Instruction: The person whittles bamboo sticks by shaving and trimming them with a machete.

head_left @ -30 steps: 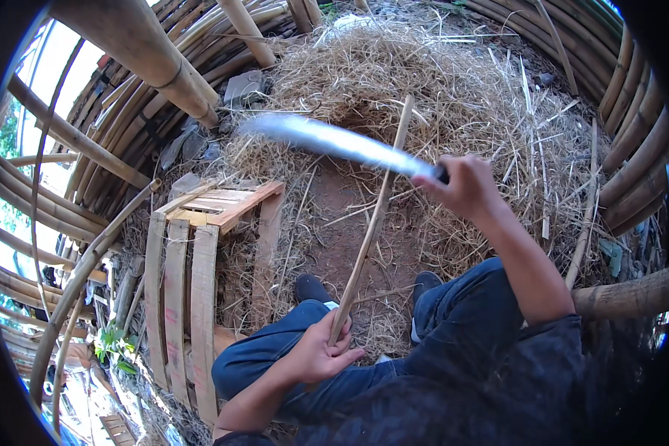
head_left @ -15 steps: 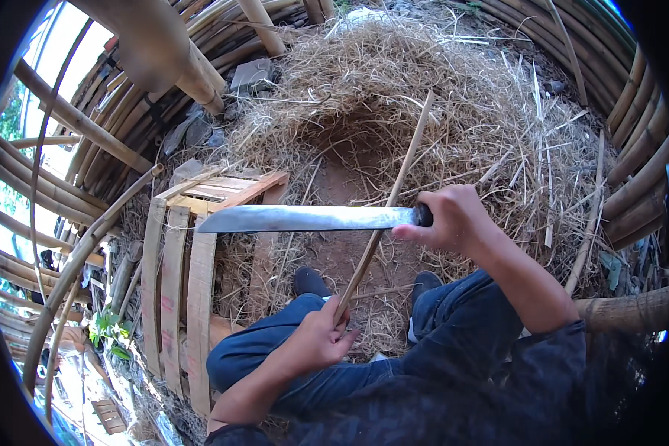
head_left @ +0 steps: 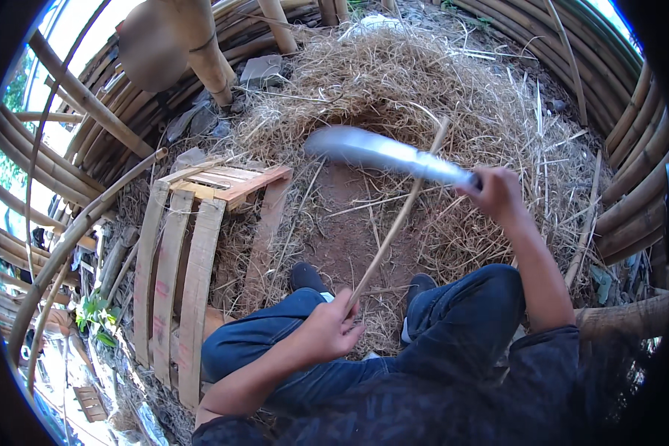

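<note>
My left hand is closed round the near end of a thin bamboo strip, which slants up and away to the right. Gripped by its dark handle, a machete is in my right hand. Its broad blade points left, slightly blurred, and crosses the strip close to the strip's far end. Whether the blade's edge touches the strip I cannot tell. Below the strip are my bent knees in blue jeans.
A slatted wooden crate stands at my left knee. A heap of dry shavings spreads over the ground ahead. Bamboo poles and stacked bamboo surround the spot. A stone lies beyond the crate.
My right hand has moved away and to the right, carrying the machete along the strip toward its far end; the blade has tilted. My left hand keeps its hold, nearly unmoved.
</note>
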A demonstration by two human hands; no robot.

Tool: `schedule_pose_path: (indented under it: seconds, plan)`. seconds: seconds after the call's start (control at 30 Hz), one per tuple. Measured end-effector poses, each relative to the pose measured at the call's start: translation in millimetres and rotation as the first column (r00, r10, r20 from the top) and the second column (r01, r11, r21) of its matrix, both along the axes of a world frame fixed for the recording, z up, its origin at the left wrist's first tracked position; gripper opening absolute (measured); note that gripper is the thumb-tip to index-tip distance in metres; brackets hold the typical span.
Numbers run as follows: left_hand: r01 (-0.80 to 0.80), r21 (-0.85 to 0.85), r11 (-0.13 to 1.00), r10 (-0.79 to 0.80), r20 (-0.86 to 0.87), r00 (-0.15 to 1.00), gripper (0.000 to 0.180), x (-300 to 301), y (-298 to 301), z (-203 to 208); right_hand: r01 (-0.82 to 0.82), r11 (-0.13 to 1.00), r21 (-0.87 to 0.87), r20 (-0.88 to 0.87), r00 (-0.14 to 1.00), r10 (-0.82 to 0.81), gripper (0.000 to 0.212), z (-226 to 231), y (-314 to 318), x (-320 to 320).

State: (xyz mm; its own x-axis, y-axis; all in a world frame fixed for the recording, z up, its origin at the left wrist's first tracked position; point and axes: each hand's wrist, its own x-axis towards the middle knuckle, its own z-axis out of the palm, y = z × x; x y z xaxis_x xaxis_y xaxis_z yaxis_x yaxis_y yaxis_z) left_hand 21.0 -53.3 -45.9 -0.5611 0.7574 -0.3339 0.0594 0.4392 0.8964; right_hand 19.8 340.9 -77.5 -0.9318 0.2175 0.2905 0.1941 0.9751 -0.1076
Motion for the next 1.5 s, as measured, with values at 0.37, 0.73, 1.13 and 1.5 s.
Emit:
schedule_pose_path:
  seconds: [0.37,0.73,1.13,1.5]
  plan:
    - [-0.200,0.205,0.958,0.134,0.296,0.946,0.036,-30.5,-6.4,-19.6,0.626,0.621,-0.472,0.282,0.774,-0.566,0.070,47.4,89.1,116.9]
    - [0.131,0.274,0.953,-0.232,0.376,0.897,0.035,-36.0,76.9,23.3,0.024,0.392,-0.919,0.047,0.998,0.048,0.041,88.6,-57.9,70.7]
    - [0.279,-0.036,0.960,-0.225,-0.693,0.685,0.045,-32.1,120.6,36.5,-0.337,0.133,-0.932,-0.362,0.840,-0.404,0.015,96.7,-83.3,42.0]
    - [0.754,0.087,0.651,-0.244,-0.917,0.317,0.055,43.9,141.3,-22.4,-0.506,0.148,-0.850,-0.477,0.620,-0.623,0.017,123.2,-34.6,1.6]
